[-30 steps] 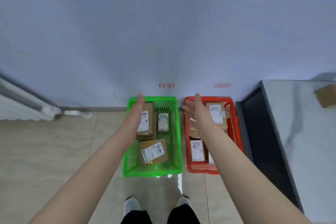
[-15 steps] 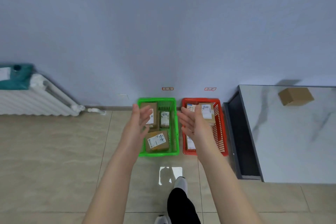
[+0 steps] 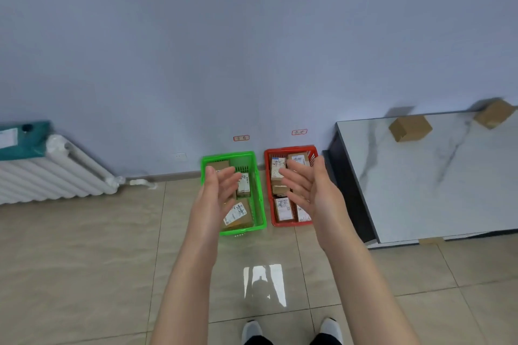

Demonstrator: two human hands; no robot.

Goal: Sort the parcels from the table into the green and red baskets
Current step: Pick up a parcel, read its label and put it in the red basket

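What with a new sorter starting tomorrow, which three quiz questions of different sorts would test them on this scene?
1. True or false: the left hand and the right hand are both open and hold nothing.
2. How many cardboard parcels lie on the marble table? A) one B) two C) four
3. Fill in: of the green basket and the red basket, the ___ one stands nearer the table.

Key: 1 true; 2 B; 3 red.
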